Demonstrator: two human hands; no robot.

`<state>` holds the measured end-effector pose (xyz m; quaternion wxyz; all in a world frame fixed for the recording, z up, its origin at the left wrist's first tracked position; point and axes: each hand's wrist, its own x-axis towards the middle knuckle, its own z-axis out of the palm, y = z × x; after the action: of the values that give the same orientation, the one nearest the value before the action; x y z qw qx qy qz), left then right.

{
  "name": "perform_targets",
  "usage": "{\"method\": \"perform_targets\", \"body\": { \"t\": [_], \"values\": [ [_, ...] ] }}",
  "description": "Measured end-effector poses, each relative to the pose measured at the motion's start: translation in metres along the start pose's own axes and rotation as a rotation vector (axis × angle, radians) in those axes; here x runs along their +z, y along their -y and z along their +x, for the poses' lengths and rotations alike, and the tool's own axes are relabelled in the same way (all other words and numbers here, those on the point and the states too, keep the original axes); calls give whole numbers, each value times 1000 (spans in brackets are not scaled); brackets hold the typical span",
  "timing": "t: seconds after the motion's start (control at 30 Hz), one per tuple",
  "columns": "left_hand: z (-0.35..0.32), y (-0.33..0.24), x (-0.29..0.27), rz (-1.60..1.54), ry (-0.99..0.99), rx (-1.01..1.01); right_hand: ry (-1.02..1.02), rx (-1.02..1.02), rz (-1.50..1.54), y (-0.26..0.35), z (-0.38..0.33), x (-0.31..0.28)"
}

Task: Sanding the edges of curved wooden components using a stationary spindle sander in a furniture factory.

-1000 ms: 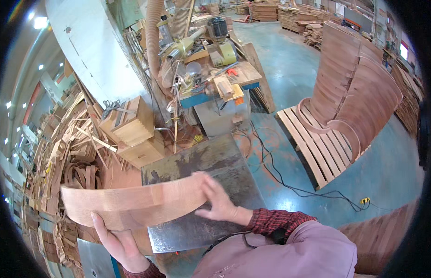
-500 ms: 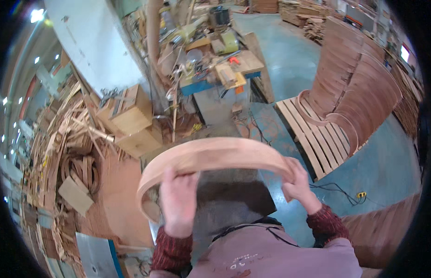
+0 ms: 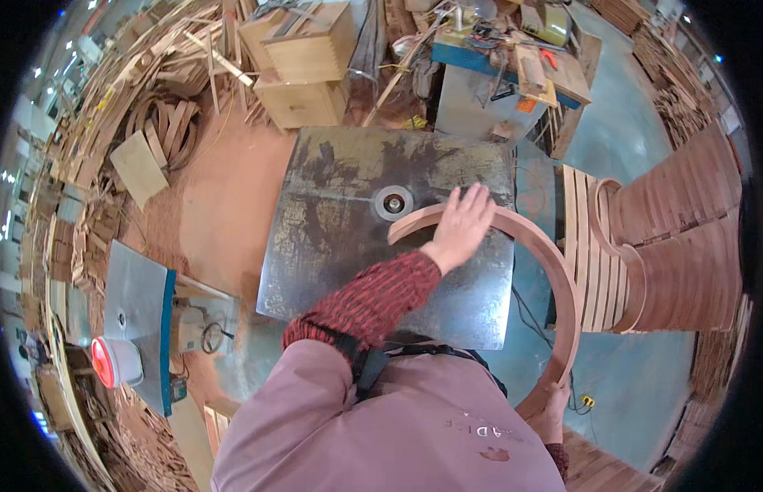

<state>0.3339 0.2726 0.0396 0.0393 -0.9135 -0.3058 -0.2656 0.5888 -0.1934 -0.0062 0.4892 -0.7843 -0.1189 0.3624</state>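
A dark, stained square metal machine table (image 3: 349, 246) fills the middle of the scene, with a small round steel spindle (image 3: 394, 202) standing up out of its far centre. Across its right part lies a long curved strip of reddish-brown bent wood (image 3: 554, 262); one end rests just beside the spindle, and the arc sweeps right past the table edge and back near to the person. To the right, well apart, stands a stack of similar curved brown wooden pieces (image 3: 685, 238) beside a pale slatted wooden pallet (image 3: 580, 246). The left hand (image 3: 462, 226), fingers spread, presses flat on the far part of the strip. The right hand (image 3: 552, 414), near the lower edge, grips the strip's near end; its fingers are mostly hidden.
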Motion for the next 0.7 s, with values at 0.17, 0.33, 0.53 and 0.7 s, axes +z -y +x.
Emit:
{"method": "perform_targets", "body": {
  "t": [0.17,0.33,0.53,0.7],
  "values": [
    [6,50,61,37,101,-157,54,50,155,-8,2,12],
    [27,70,83,56,0,-225,-20,27,198,4,7,41],
    [39,89,87,25,-6,-238,6,41,276,35,15,67],
    [41,97,88,-41,15,-229,-45,199,505,27,32,66]
  ]
}}
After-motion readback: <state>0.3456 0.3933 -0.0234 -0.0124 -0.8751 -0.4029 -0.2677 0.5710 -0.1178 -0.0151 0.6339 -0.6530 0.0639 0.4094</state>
